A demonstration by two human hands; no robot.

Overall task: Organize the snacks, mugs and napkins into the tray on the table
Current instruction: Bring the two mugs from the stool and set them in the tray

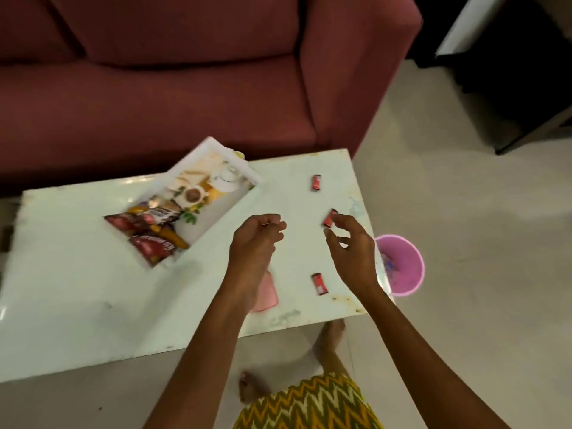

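A white tray point(216, 150) with a printed tea picture lies askew at the table's far left. Several snack packets point(148, 224) are piled in its near end. Three small red snack packets lie on the white table point(77, 289): one far point(316, 182), one in the middle point(328, 218), one near point(319, 283). My right hand point(353, 249) hovers with fingers spread, index tip and thumb right at the middle packet. My left hand point(257, 236) is curled shut above the table with nothing visible in it. A pink napkin point(267, 294) lies partly hidden under my left forearm.
A maroon sofa point(185, 88) stands close behind the table. A pink bucket point(402, 264) sits on the floor by the table's right edge. My feet point(331, 332) and patterned clothing are below the near edge. Dark furniture stands at the far right.
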